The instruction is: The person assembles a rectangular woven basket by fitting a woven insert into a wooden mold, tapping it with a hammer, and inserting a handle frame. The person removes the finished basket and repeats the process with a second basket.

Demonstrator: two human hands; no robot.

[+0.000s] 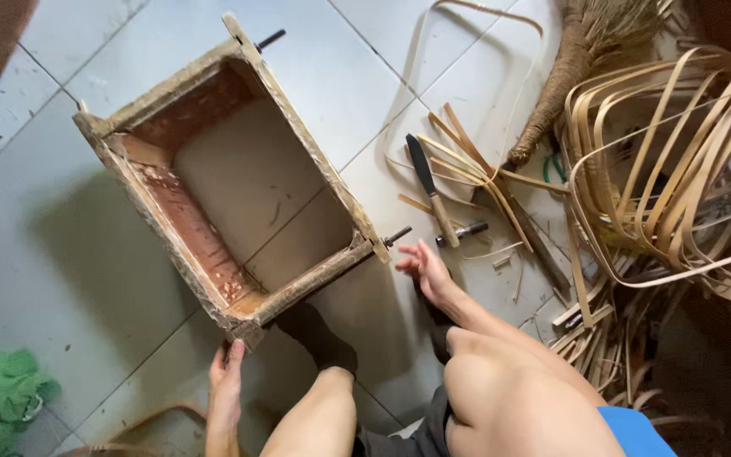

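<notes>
Bottomless wooden frame [230,178] stands on tile floor [61,254], bare tiles to its left. Left hand [226,385] grips its near corner; right hand [425,269] open, fingers spread beside far corner (knife [431,188] near).

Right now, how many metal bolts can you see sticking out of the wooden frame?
2. One bolt sticks out at the far corner of the wooden frame. The other bolt sticks out at the near right corner, beside the right hand. Others may be hidden.
</notes>
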